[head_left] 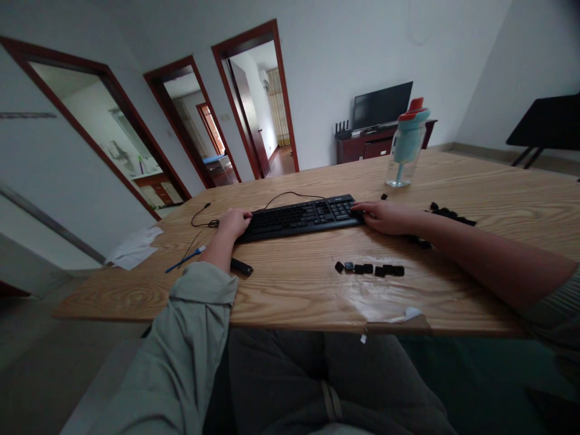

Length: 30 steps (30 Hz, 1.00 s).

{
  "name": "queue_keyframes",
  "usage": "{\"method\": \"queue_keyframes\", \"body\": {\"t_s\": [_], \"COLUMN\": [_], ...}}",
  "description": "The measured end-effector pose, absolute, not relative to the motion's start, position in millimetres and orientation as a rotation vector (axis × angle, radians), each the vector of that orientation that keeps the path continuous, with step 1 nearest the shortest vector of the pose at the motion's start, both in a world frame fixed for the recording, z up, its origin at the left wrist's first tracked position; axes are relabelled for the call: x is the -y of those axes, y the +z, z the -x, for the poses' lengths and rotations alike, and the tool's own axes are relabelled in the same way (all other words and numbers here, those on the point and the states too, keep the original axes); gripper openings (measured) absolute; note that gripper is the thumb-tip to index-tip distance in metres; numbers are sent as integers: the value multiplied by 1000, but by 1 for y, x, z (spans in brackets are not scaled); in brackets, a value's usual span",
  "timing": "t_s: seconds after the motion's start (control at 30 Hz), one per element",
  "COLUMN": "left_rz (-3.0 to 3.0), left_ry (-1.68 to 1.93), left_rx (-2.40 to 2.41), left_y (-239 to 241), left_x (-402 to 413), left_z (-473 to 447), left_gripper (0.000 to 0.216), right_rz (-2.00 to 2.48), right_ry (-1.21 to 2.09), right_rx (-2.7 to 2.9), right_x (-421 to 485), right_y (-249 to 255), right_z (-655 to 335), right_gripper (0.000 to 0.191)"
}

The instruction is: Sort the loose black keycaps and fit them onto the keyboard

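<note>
A black computer keyboard [301,217] lies at a slight slant on the wooden table, with dark gaps among its keys. My left hand [234,223] is closed around its left end, the fingertips partly hidden. At the opposite end, my right hand [385,216] grips the keyboard's edge, its fingers reaching over the number pad. Loose black keycaps [369,269] form a rough row in front of the keyboard. More keycaps [451,214] lie beyond my right forearm, and a few are partly hidden beneath it.
A blue brush-like tool [185,260] and a black stick-shaped object [241,266] lie near my left wrist. The keyboard's cable [290,193] runs behind it. White tissue [136,246] rests at the table's left edge. A water bottle [406,148] stands at the back right.
</note>
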<state>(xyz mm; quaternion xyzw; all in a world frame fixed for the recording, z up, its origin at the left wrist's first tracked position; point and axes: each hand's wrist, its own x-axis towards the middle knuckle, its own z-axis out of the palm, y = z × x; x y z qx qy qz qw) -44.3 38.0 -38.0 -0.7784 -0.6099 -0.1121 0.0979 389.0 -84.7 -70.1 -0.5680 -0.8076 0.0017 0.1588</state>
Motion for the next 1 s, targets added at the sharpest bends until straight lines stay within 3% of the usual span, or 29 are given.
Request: {"method": "queue_keyframes", "body": {"t_s": [0.37, 0.77, 1.0], "left_rz": [2223, 2263, 2218], "left_ry": [-143, -182, -185], "left_rx": [1750, 1869, 1898], "left_y": [-34, -43, -41], "left_x": [-31, -21, -22], "left_z": [32, 29, 13], "left_gripper": [33, 39, 31], "right_rz": [1616, 1605, 1567], "right_ry": [3, -6, -59], "right_rx": [2291, 2288, 2304], "right_x": [82, 81, 79], "right_y": [-74, -76, -78], "right_z": [-390, -388, -391], "right_gripper": [51, 49, 49]}}
